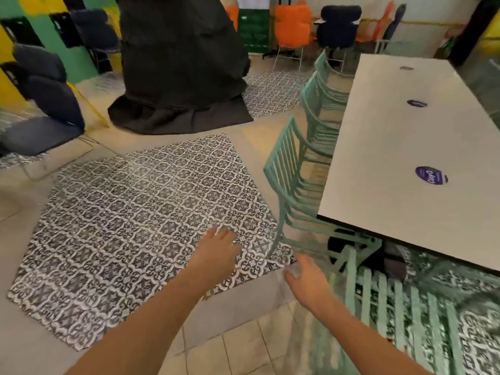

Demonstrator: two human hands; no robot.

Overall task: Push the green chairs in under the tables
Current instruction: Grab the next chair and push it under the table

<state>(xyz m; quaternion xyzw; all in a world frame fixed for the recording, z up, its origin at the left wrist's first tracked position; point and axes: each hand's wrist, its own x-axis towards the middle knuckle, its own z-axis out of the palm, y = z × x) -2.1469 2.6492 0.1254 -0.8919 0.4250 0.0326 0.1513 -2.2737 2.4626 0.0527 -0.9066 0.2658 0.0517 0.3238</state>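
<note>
Three green slatted chairs stand in a row along the left edge of the white table (400, 147). The nearest chair (286, 169) has its seat partly under the tabletop. A fourth green chair (405, 307) sits at the near end, its backrest blurred. The left hand (216, 247) hovers over the patterned floor tiles (135, 226), fingers extended, gripping nothing. The right hand (308, 282) is relaxed and empty, near the fourth chair's backrest. Round purple stickers (430, 175) lie on the tabletop.
</note>
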